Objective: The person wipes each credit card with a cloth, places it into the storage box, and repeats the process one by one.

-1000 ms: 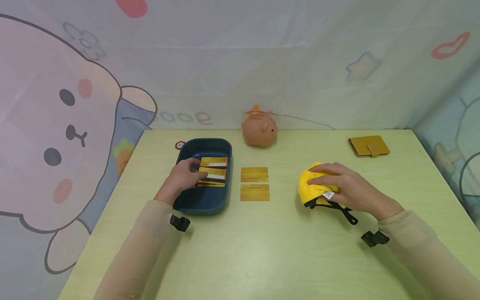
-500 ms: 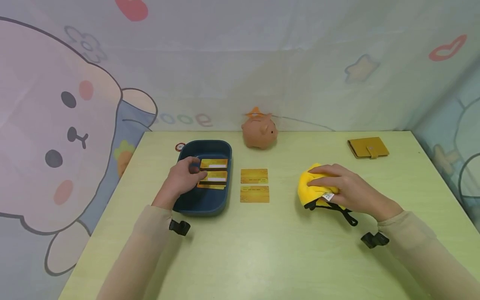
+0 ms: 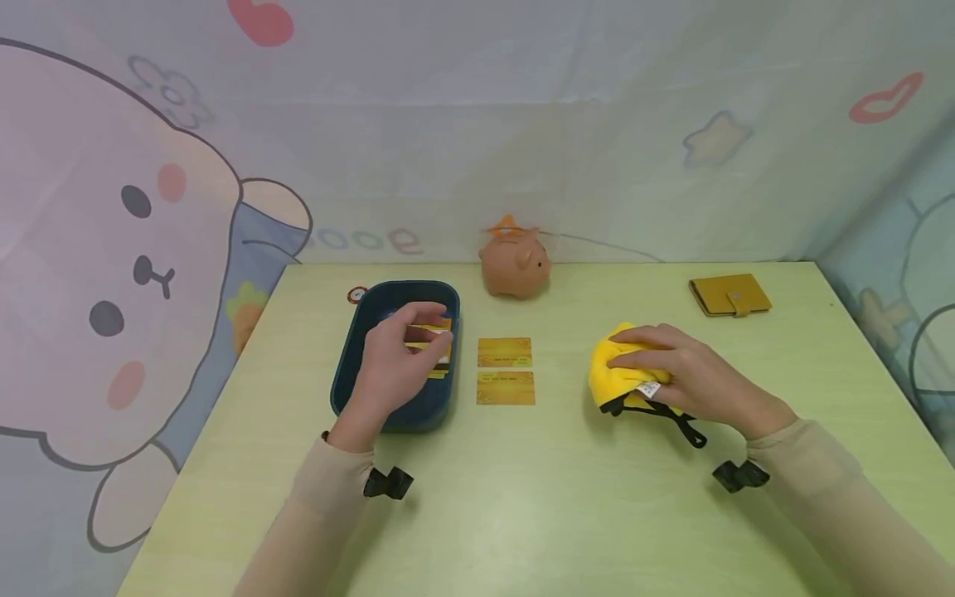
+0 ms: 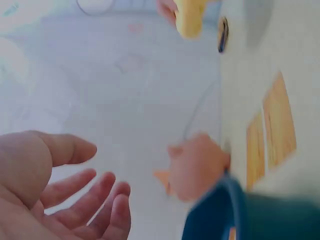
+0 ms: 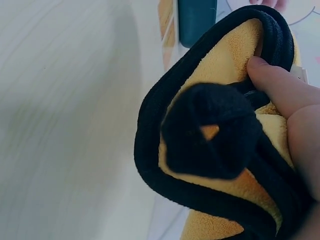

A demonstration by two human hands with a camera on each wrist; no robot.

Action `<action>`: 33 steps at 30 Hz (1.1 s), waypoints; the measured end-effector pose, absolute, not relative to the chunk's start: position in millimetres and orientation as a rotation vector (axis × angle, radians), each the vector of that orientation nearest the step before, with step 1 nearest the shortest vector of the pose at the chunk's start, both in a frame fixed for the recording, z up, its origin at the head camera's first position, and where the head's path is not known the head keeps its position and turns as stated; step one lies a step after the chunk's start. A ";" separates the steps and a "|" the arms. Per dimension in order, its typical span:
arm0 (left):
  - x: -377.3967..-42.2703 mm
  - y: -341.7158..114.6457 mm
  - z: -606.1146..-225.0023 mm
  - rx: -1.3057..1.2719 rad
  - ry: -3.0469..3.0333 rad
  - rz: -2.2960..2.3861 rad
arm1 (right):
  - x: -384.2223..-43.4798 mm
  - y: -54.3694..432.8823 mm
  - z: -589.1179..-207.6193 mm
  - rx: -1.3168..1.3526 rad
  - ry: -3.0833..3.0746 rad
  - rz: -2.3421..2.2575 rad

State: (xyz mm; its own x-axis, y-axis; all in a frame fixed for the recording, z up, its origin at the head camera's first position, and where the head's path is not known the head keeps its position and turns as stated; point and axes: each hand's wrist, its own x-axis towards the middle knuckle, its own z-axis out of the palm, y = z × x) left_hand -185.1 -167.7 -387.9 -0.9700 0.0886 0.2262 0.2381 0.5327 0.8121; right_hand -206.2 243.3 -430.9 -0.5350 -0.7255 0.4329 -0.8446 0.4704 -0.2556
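My left hand point(image 3: 399, 352) hovers over a dark blue bin point(image 3: 345, 369); thumb and fingers are apart with nothing between them, as the left wrist view confirms. Inside the bin lie several gold cards point(image 3: 442, 355), partly covered by that hand. On the right, my right hand point(image 3: 690, 373) grips a bunched yellow fleece cloth point(image 3: 610, 377) just above the table. Black edging and a black hanging loop point(image 5: 215, 132) show in the right wrist view, with the thumb pressed into the fold. Two gold cards point(image 3: 504, 352) lie flat side by side between the hands.
A pink piggy bank point(image 3: 515, 264) stands at the table's back edge. Toward the back right lies a mustard wallet point(image 3: 729, 295) with a snap tab. A small red and white round piece point(image 3: 356, 295) sits behind the bin. A printed cloth backdrop point(image 3: 597, 149) rises behind the table.
My left hand has lifted off the cards in the bin and shifted right, carrying nothing. The right hand keeps its grip on the yellow cloth, almost unmoved.
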 end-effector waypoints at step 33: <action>-171.1 -65.4 -474.8 -0.059 -2.825 -0.991 | -207.6 227.2 -427.3 1.373 -2.415 0.684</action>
